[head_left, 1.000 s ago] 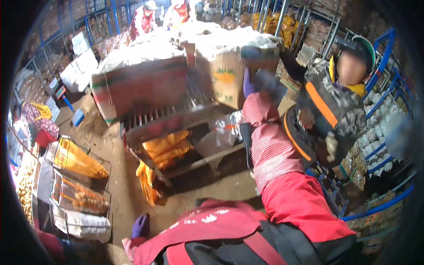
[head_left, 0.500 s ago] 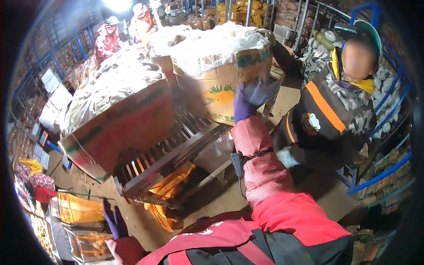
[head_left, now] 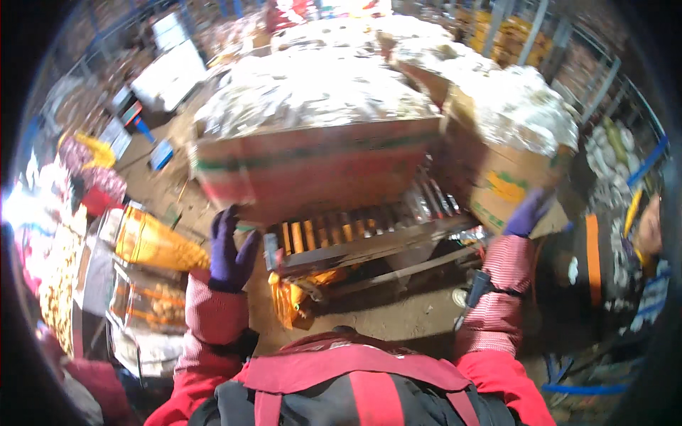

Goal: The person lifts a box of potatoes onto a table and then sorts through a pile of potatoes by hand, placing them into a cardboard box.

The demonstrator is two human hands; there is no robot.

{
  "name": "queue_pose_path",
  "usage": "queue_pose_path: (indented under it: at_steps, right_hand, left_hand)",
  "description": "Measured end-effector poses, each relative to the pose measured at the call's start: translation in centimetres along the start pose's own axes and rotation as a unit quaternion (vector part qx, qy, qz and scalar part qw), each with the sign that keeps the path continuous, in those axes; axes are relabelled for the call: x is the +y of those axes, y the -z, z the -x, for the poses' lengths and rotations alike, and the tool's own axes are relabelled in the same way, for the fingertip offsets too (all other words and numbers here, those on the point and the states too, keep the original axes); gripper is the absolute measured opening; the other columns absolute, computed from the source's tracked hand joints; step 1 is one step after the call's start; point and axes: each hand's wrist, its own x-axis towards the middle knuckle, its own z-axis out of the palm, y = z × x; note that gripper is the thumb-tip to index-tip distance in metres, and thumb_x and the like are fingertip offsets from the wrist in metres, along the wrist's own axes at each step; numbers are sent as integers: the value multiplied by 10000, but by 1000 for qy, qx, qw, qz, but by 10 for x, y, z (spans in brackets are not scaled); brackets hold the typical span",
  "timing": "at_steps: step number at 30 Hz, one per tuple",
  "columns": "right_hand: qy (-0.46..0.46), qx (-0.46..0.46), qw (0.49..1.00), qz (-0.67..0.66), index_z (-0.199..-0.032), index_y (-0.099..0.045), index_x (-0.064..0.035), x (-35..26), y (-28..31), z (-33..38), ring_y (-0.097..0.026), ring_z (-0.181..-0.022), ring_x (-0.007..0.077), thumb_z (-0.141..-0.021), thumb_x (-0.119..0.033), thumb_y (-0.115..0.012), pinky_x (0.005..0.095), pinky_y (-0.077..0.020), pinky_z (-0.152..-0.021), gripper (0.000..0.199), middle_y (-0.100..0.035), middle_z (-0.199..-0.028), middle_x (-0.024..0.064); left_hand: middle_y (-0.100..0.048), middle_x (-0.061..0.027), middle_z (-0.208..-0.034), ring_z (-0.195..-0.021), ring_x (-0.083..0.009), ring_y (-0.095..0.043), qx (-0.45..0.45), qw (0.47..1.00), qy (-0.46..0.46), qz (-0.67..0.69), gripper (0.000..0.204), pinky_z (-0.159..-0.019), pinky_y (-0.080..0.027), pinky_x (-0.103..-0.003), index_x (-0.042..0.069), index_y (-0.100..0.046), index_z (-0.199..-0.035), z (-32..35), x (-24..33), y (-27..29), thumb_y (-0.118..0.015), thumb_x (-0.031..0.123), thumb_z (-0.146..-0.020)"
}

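Note:
Both my hands wear purple gloves. My left hand [head_left: 233, 255] is raised with its fingers apart, holding nothing, near the lower left corner of a wide cardboard carton [head_left: 320, 167]. The carton carries red and green bands and is heaped with pale goods under clear plastic film [head_left: 312, 92]. At the right, my right hand [head_left: 527, 213] reaches to the front of a second carton [head_left: 501, 181] with a yellow and green print. Its fingers look stretched out, a little blurred; whether they press on the cardboard is unclear. Both cartons sit on a slatted metal rack [head_left: 362, 238].
Beside my left arm stand a yellow mesh bag [head_left: 153, 241] and a frame with a bag of round yellowish produce [head_left: 153, 305]. A person in a dark apron with an orange stripe [head_left: 593, 248] is close on the right. Yellow sacking [head_left: 291, 295] hangs under the rack.
My view has swung left, so the cartons sit further right and the other person is partly cut off. My left hand has risen toward the wide carton; my right hand appears lower on the second carton.

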Motion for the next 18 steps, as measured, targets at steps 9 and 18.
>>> queue_pose_path:
  at_steps: [9, 18]
  right_hand:
    - [44, -119, 978, 165, -1360, -441, 2, -159, -83, 107, -418, -1280, 368, -992, -247, -495, 433, -323, -1099, 447, -405, -1388, 263]
    - [309, -364, 869, 131, -1330, -455, 76, -283, -284, 237, -455, -1274, 318, -1022, -295, -343, 395, -301, -1100, 495, -490, -1366, 213]
  left_hand:
    - [-437, -149, -1411, -1240, -245, -483, -63, 966, -7, 249, 643, -1034, -384, -432, -11, -334, -1434, -18, 3, 155, -646, 115, -885]
    - [-447, -205, -1388, -1150, -267, -560, 128, 917, -357, 122, 784, -950, -458, -406, -21, -335, -1426, -52, -44, 351, -702, 323, -824]
